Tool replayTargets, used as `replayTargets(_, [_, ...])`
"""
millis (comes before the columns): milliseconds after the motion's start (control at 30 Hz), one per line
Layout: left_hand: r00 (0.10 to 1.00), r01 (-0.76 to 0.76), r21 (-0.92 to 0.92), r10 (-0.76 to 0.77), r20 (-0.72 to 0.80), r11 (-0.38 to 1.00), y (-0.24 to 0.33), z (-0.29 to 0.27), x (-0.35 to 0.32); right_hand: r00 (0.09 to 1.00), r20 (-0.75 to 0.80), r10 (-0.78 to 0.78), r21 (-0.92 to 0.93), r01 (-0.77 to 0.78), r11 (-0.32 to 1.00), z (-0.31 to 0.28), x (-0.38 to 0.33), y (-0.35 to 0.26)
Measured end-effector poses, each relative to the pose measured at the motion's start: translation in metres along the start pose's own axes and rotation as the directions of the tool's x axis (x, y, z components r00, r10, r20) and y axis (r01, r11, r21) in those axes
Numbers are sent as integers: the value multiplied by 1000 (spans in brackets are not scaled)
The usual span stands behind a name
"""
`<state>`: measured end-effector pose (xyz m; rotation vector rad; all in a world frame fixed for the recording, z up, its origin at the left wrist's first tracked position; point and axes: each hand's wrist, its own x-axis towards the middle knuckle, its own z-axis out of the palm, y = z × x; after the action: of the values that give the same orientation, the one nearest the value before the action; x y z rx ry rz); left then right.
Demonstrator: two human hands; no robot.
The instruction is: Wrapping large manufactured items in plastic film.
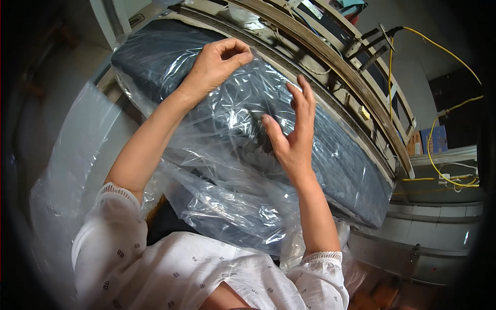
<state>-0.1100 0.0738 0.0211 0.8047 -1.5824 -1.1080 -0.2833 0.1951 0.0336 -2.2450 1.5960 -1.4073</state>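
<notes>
Plastic film (230,116) lies beneath right hand (295,139), pinched by left hand (213,66)

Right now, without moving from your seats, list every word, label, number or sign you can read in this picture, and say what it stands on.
White shirt: small dark printed marks, repeated; I won't copy them out.
Orange-brown carton, right: printing too small and blurred to read.
Blue box beside it: faint marks, too small to read.
Clear plastic film near the hands: no lettering visible.
</notes>
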Motion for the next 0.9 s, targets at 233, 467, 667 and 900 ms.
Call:
replayTargets(233, [983,-80,308,126,-134,948,2,-38,-21,340,908,244,182,-846,501,-31,12,0])
replayTargets(467, [829,178,671,258,-496,720,-36,-174,-52,447,761,470,353,-893,278,-142,-68,86])
replayTargets(667, [761,354,760,304,-573,545,-66,-251,-38,419,703,575,413,-898,149,-155,-80,95])
replayTargets(900, [835,423,252,-266,-482,871,-73,-294,-15,351,710,611,359,-926,114,-145,-71,84])
